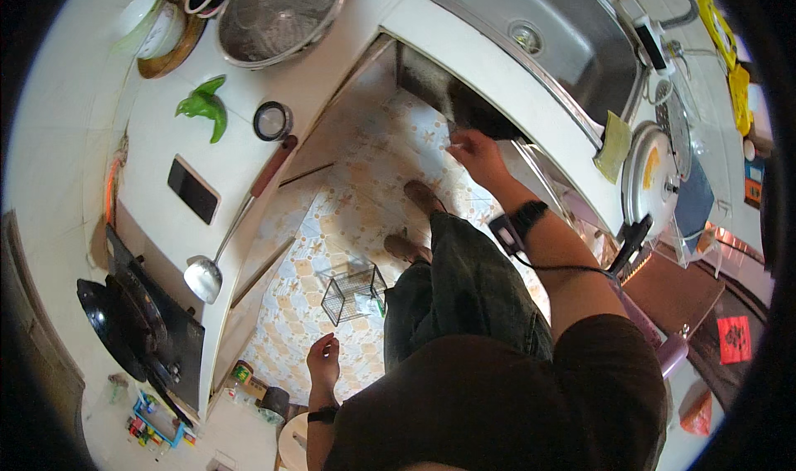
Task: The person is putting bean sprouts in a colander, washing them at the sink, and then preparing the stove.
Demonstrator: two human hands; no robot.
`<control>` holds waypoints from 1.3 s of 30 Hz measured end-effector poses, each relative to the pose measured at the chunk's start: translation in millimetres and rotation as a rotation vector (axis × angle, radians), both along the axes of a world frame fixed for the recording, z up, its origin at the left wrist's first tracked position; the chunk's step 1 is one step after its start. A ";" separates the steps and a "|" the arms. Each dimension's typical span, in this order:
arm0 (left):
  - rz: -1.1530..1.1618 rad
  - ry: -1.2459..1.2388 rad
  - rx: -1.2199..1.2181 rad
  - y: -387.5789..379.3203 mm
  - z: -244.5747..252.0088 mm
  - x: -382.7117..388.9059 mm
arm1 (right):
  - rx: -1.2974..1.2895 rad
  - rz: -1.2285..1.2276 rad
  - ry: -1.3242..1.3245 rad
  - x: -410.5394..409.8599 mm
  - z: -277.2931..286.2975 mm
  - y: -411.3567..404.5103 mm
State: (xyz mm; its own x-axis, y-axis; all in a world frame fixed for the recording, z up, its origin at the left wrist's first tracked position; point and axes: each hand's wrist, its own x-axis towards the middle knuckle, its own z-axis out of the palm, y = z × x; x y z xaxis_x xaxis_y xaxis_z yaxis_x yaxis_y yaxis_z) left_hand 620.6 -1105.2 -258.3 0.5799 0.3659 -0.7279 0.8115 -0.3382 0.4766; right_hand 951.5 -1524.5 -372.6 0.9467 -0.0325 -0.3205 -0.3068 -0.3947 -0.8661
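My right hand (477, 155) reaches forward beside the dark opening (463, 107) of the cabinet under the sink. Its fingers are bent, and I see no object in them, though the palm side is partly hidden. Lower down, my left hand (324, 358) hangs by my side above the patterned floor (292, 322). Its fingers curl loosely with a small gap at the thumb, and nothing is held. A wire basket (348, 297) with a small plastic packet (369, 305) inside stands on the floor near my feet, apart from my left hand.
On the left counter are a spatula (205, 279), a smartphone (193, 189), green peppers (208, 107), a round lid (272, 121) and a metal basin (280, 20). A black wok (118, 328) sits on the stove. Right: a steel sink (547, 48) and a lidded pressure cooker (650, 179).
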 end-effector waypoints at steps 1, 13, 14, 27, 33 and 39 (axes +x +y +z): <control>0.064 0.008 0.012 -3.2 7.7 -4.0 | 0.203 -0.059 0.045 28.0 6.5 27.8; 0.309 0.125 0.122 -42.4 38.9 -118.2 | 0.758 -0.470 0.215 168.2 15.9 149.9; 0.332 0.113 0.109 -45.9 32.0 -125.3 | 0.827 -0.534 0.208 162.8 17.1 147.5; 0.362 -0.077 -0.033 -42.1 10.7 -70.0 | 0.623 -0.794 0.788 -70.0 72.7 126.7; 0.291 -0.124 0.053 -27.5 7.7 -63.1 | 0.672 -0.197 1.079 -74.1 87.6 129.0; 0.028 0.046 0.201 -36.5 17.0 -79.0 | -0.060 0.334 -0.223 80.7 24.1 129.5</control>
State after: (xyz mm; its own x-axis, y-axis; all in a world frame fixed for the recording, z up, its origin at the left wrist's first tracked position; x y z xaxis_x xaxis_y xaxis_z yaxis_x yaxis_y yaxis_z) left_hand 541.6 -1141.7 -241.3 0.5354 0.5217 -0.6642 0.8412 -0.3996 0.3641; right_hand 1032.2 -1395.0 -348.4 0.9543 0.2766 -0.1128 0.0399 -0.4924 -0.8695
